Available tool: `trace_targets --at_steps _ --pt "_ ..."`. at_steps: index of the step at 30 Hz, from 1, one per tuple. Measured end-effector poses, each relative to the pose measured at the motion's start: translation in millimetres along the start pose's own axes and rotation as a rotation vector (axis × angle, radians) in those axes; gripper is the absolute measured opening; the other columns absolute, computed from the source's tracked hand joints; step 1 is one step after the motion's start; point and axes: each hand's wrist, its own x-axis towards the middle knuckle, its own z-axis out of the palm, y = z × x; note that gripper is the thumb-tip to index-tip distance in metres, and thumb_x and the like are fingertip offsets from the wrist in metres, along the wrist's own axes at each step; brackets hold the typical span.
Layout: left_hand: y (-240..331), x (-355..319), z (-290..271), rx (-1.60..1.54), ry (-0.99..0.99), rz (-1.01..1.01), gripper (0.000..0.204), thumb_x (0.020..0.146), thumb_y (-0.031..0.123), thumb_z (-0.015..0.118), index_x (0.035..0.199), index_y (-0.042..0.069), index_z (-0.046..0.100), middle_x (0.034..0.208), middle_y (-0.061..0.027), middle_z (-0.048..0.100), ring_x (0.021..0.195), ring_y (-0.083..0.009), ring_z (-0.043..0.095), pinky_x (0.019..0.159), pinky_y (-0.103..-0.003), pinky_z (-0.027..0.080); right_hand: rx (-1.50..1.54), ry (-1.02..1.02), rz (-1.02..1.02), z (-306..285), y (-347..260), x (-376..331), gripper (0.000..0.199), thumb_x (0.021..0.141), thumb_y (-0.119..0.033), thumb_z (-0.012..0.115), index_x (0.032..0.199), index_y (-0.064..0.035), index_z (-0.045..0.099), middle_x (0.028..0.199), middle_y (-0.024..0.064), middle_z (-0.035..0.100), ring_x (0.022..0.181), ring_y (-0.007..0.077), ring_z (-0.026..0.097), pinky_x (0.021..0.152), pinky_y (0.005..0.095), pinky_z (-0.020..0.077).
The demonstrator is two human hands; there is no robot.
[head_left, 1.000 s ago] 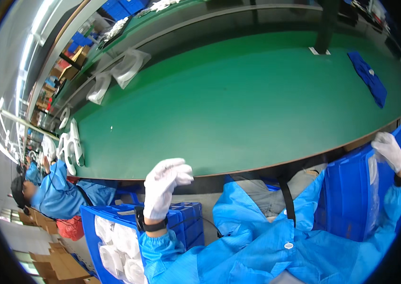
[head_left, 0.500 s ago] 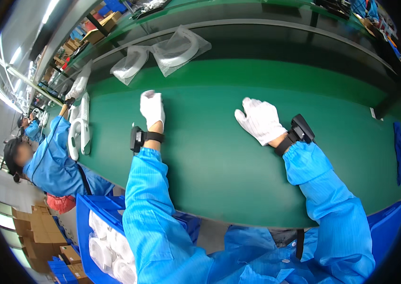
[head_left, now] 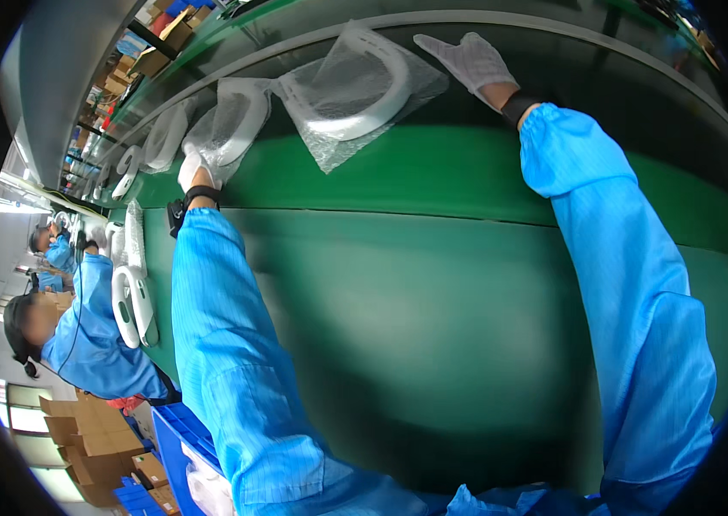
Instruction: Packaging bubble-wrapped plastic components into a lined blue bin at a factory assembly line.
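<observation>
Hands at the bagged pieces, both gloved in white, above a green bench (head_left: 433,331). The step in hand was judged to be an approach to the bags along the bench's far side. Left hand (head_left: 198,170): placed at the lower edge of the middle bag (head_left: 230,129); its fingers were too small and overlapped to tell whether they pinched the film. Right hand (head_left: 469,67): just beside the right edge of the largest bag (head_left: 322,95), two parts of the glove spread apart, nothing visible between them; contact with the film could not be told. Taking hold here would call for gathering loose film without pressing on the contents.

Containers: the largest bag, clear, held a white curved piece (head_left: 400,82); the middle bag held a similar one, and a third bag (head_left: 163,138), farther left, also enclosed a pale piece. At lower left, a blue crate (head_left: 173,460), partly hidden by the left sleeve (head_left: 239,370), contained white items, indistinct. Cardboard boxes (head_left: 97,434) stood beyond, their contents unseen.
</observation>
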Motion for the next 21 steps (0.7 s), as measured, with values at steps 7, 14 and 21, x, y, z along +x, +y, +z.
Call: trace_targets --at_steps 7,14,21 --pt "-25 110 -25 1.549 -0.194 0.687 0.031 0.083 0.012 0.058 0.114 0.012 0.059 0.077 -0.0089 0.061 0.057 -0.0229 0.059 0.042 -0.034 0.046 1.079 -0.522 0.632 -30 -62 47 0.057 0.065 -0.048 0.076 0.091 0.0021 0.071 0.096 0.0244 0.067 0.074 0.0278 0.069 0.069 0.0363 0.057" --pt "-49 42 22 0.264 0.151 0.399 0.079 0.085 0.012 0.06 0.148 0.027 0.016 0.11 -0.015 0.058 0.055 -0.023 0.056 0.043 -0.035 0.045 0.753 -0.397 0.648 -18 -82 42 0.022 0.075 -0.024 0.065 0.083 -0.0044 0.072 0.067 0.0115 0.068 0.065 0.0247 0.07 0.061 0.0338 0.0558" --pt "43 -180 -62 -0.074 -0.419 0.105 0.014 0.086 0.017 0.064 0.092 0.01 0.054 0.067 -0.0013 0.05 0.045 -0.0125 0.044 0.037 -0.025 0.033 1.198 -0.359 0.616 -158 29 -91 0.022 0.082 -0.022 0.063 0.076 -0.0008 0.063 0.061 0.0051 0.06 0.046 0.0144 0.053 0.038 0.0295 0.0375"
